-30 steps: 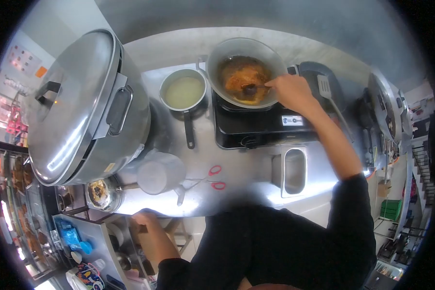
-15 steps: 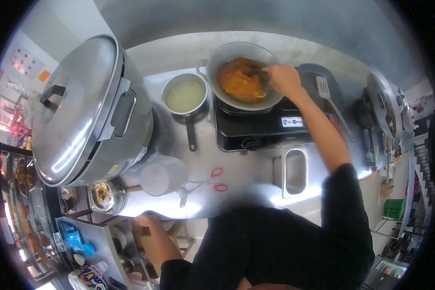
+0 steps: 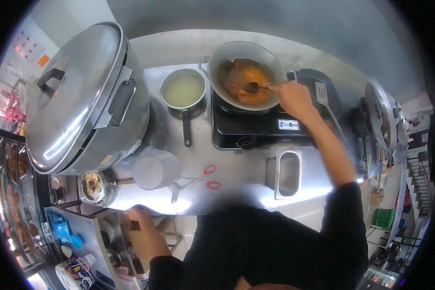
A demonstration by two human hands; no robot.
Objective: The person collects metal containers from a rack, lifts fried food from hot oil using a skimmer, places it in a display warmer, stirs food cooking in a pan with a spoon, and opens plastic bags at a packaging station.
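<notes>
My right hand (image 3: 295,100) is closed around the handle of a dark spoon (image 3: 251,87). The spoon's round head is in a deep grey pan (image 3: 271,59), among orange-brown food and liquid (image 3: 256,75). That pan sits on a black portable stove (image 3: 232,137). Down at the lower left, my left hand (image 3: 138,216) is beside the counter's front edge, near an open drawer or cabinet (image 3: 82,232); its fingers are not clear. A saucepan (image 3: 187,116) of pale yellowish liquid stands left of the stove.
A large lidded steel pot (image 3: 82,92) fills the left side. Near it are a translucent jug (image 3: 154,170), red-handled scissors (image 3: 211,185) and a small pan (image 3: 112,188) of dark bits. Right of these are a steel container (image 3: 289,174), a slotted turner (image 3: 322,94) and a flat dark pan (image 3: 319,75).
My right hand has shifted slightly right and lower, and the spoon's head now shows near the pan's middle. The food lies lower in the liquid. The view has shifted a little.
</notes>
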